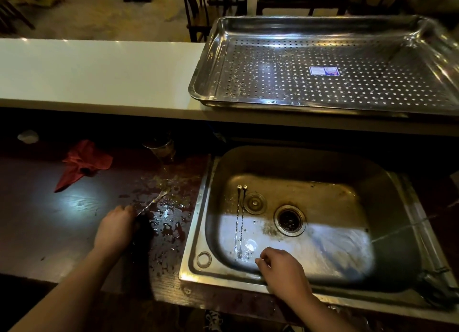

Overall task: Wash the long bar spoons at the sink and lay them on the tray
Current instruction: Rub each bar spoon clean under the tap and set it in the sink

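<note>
Your left hand (115, 228) is gripping one bar spoon (155, 199) left of centre, with the spoon's far end lying on the wet counter (171, 228). Your right hand (283, 272) is hovering loosely curled in the sink (198, 217) at lower centre, grasping nothing, just beside two more spoons (238, 220) lying side by side on the basin floor. The perforated tray (198, 83) is sitting at upper right.

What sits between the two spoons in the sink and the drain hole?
A small round drain plug lies there on the sink floor, beside the spoons' top ends. The head view shows it.
</note>
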Demonstrator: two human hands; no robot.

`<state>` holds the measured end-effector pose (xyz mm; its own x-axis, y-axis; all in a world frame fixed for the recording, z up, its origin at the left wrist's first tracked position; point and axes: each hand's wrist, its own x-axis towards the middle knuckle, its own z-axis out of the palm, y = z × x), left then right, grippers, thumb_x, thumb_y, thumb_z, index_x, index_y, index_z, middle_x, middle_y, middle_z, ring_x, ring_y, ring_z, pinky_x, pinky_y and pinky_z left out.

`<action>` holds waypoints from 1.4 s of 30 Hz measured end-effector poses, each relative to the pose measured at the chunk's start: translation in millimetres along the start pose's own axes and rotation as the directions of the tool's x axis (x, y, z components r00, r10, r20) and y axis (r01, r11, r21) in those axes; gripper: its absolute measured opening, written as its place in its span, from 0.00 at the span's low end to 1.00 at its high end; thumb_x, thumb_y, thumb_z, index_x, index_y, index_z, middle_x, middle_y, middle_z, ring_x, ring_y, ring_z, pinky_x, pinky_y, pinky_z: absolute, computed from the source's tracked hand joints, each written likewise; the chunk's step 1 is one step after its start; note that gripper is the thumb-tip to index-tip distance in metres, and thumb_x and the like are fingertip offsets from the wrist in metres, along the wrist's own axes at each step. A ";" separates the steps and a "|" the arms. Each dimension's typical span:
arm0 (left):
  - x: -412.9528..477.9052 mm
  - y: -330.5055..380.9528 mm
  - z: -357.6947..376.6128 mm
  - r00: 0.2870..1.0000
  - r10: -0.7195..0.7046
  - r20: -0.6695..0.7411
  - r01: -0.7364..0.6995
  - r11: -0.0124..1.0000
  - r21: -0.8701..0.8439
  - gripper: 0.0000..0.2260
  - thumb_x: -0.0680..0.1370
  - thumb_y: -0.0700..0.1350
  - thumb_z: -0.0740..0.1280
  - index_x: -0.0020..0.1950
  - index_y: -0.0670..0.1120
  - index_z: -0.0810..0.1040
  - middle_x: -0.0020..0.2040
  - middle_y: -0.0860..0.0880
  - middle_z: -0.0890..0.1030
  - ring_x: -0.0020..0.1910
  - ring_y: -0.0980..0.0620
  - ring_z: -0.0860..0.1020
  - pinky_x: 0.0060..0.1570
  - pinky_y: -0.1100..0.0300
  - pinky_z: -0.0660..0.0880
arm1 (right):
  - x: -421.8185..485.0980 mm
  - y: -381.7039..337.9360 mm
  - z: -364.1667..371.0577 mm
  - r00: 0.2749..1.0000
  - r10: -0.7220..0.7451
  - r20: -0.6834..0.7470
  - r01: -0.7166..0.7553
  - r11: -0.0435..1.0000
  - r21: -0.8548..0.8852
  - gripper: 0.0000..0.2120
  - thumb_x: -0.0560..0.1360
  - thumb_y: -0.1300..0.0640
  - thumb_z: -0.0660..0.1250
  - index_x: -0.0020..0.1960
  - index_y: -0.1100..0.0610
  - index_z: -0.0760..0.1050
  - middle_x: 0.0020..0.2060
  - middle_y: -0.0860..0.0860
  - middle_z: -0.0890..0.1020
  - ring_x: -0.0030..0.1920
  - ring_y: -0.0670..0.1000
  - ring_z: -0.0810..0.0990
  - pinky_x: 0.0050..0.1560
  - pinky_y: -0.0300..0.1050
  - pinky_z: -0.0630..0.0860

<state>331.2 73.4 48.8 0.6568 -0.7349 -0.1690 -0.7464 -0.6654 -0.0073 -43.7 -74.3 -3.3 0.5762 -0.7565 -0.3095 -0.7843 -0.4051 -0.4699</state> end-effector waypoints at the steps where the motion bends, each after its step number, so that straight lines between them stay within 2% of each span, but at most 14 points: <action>1: -0.9 1.9 -2.0 1.000 0.002 -0.017 -0.002 0.999 -0.039 0.09 0.71 0.41 0.73 0.48 0.41 0.77 0.44 0.41 0.77 0.42 0.40 0.77 0.39 0.50 0.76 | 0.6 -0.3 -0.1 1.000 0.003 0.003 -0.003 1.000 -0.006 0.13 0.77 0.41 0.60 0.49 0.48 0.77 0.45 0.47 0.82 0.48 0.49 0.79 0.43 0.45 0.73; 5: -8.8 20.6 -12.8 0.996 -0.002 -0.089 -0.021 0.967 -0.253 0.07 0.70 0.39 0.74 0.42 0.42 0.76 0.39 0.45 0.75 0.36 0.44 0.75 0.35 0.52 0.74 | -0.5 -0.7 -1.3 1.000 0.004 0.009 -0.004 1.000 -0.015 0.12 0.77 0.42 0.60 0.51 0.48 0.77 0.47 0.47 0.83 0.51 0.49 0.79 0.44 0.44 0.73; 8: -24.2 52.4 -22.8 0.996 -0.002 -0.090 -0.039 0.892 -0.451 0.09 0.68 0.37 0.76 0.45 0.44 0.80 0.39 0.47 0.79 0.36 0.46 0.78 0.38 0.52 0.76 | -0.7 -0.4 -2.0 1.000 0.007 0.018 -0.008 1.000 0.005 0.12 0.77 0.43 0.61 0.52 0.48 0.78 0.48 0.46 0.83 0.51 0.49 0.79 0.45 0.44 0.74; 12: -52.5 115.2 -30.3 0.999 0.021 0.030 0.007 0.694 -0.720 0.10 0.69 0.33 0.72 0.44 0.47 0.80 0.33 0.50 0.81 0.32 0.48 0.80 0.36 0.56 0.76 | 1.0 0.5 -3.2 0.997 0.036 0.062 -0.041 0.997 0.070 0.12 0.77 0.43 0.62 0.53 0.48 0.79 0.47 0.47 0.84 0.49 0.50 0.80 0.46 0.45 0.75; 15: -71.7 164.0 -24.8 0.991 0.082 0.107 0.044 0.555 -0.831 0.13 0.69 0.29 0.69 0.40 0.48 0.79 0.28 0.49 0.78 0.24 0.52 0.75 0.27 0.63 0.71 | 2.2 2.6 -11.5 0.988 0.098 0.119 -0.131 0.942 0.310 0.07 0.77 0.49 0.66 0.50 0.50 0.81 0.45 0.48 0.85 0.46 0.50 0.82 0.48 0.46 0.77; 17: -83.4 193.2 -19.5 0.987 0.122 0.107 0.024 0.541 -0.841 0.15 0.69 0.29 0.70 0.39 0.51 0.79 0.30 0.49 0.79 0.26 0.51 0.75 0.29 0.61 0.72 | 0.5 6.7 -25.2 0.973 0.185 0.139 -0.231 0.733 0.640 0.06 0.78 0.57 0.67 0.49 0.55 0.82 0.42 0.52 0.86 0.42 0.51 0.83 0.45 0.46 0.79; 19: -93.6 219.1 -15.3 0.981 0.164 0.105 -0.004 0.559 -0.829 0.15 0.68 0.32 0.71 0.39 0.54 0.80 0.32 0.50 0.80 0.28 0.52 0.76 0.33 0.59 0.75 | -4.1 12.8 -44.5 0.946 0.284 0.155 -0.253 0.350 0.902 0.08 0.80 0.59 0.64 0.51 0.61 0.81 0.41 0.58 0.87 0.38 0.54 0.83 0.40 0.46 0.80; 21: -100.8 241.6 -11.9 0.974 0.204 0.097 -0.043 0.589 -0.807 0.14 0.67 0.35 0.71 0.37 0.55 0.80 0.31 0.51 0.80 0.27 0.57 0.76 0.32 0.65 0.72 | -9.3 21.3 -65.8 0.933 0.337 0.127 -0.163 0.080 0.983 0.15 0.82 0.53 0.60 0.54 0.64 0.80 0.45 0.61 0.86 0.41 0.57 0.85 0.41 0.48 0.82; 23: -106.0 261.5 -9.9 0.963 0.251 0.097 -0.081 0.614 -0.785 0.13 0.67 0.36 0.71 0.37 0.56 0.79 0.30 0.52 0.79 0.28 0.57 0.75 0.32 0.66 0.70 | -14.3 29.0 -86.1 0.935 0.345 0.079 -0.068 -0.045 0.997 0.18 0.83 0.51 0.58 0.56 0.64 0.78 0.46 0.62 0.86 0.43 0.59 0.86 0.41 0.49 0.83; 26: -111.0 284.0 -11.7 0.942 0.333 0.050 -0.175 0.611 -0.772 0.13 0.69 0.38 0.70 0.39 0.58 0.78 0.34 0.54 0.80 0.30 0.57 0.75 0.36 0.60 0.71 | -19.3 39.0 -106.6 0.915 0.403 0.010 0.018 -0.067 0.998 0.15 0.82 0.53 0.61 0.52 0.64 0.79 0.42 0.61 0.86 0.38 0.56 0.86 0.37 0.45 0.82; 29: -111.5 301.3 -17.6 0.896 0.443 -0.033 -0.321 0.594 -0.737 0.13 0.71 0.38 0.71 0.43 0.58 0.80 0.40 0.58 0.81 0.32 0.57 0.77 0.37 0.65 0.73 | -21.0 53.0 -116.5 0.855 0.519 -0.013 0.056 -0.066 0.996 0.13 0.80 0.54 0.64 0.47 0.64 0.78 0.37 0.61 0.85 0.32 0.53 0.82 0.33 0.44 0.82; 33: -114.3 321.8 -21.0 0.836 0.544 -0.072 -0.441 0.587 -0.679 0.10 0.72 0.37 0.73 0.47 0.51 0.84 0.40 0.60 0.79 0.38 0.57 0.77 0.39 0.74 0.68 | -23.0 72.8 -124.4 0.769 0.639 -0.006 0.058 -0.060 0.996 0.15 0.80 0.53 0.66 0.43 0.65 0.77 0.32 0.61 0.82 0.27 0.52 0.79 0.28 0.43 0.79; 37: -120.9 333.3 -22.9 0.817 0.573 -0.066 -0.463 0.582 -0.668 0.10 0.72 0.37 0.73 0.47 0.52 0.84 0.40 0.60 0.78 0.39 0.59 0.77 0.38 0.75 0.67 | -25.9 85.5 -122.5 0.735 0.676 -0.045 0.047 0.015 0.999 0.11 0.78 0.56 0.69 0.45 0.65 0.79 0.32 0.60 0.81 0.28 0.51 0.78 0.29 0.43 0.78; 42: -120.4 337.4 -20.2 0.834 0.552 -0.021 -0.413 0.599 -0.686 0.11 0.72 0.37 0.73 0.45 0.54 0.83 0.41 0.58 0.80 0.35 0.58 0.78 0.36 0.73 0.69 | -32.3 91.1 -120.8 0.770 0.634 -0.071 0.032 0.072 0.997 0.06 0.77 0.63 0.69 0.51 0.65 0.79 0.34 0.59 0.83 0.31 0.50 0.80 0.32 0.42 0.78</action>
<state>2.4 -65.3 86.6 0.1382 -0.9825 -0.1247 -0.6450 -0.1848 0.7415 -161.5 -148.8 63.7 -0.0697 -0.8757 -0.4778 0.1917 0.4583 -0.8679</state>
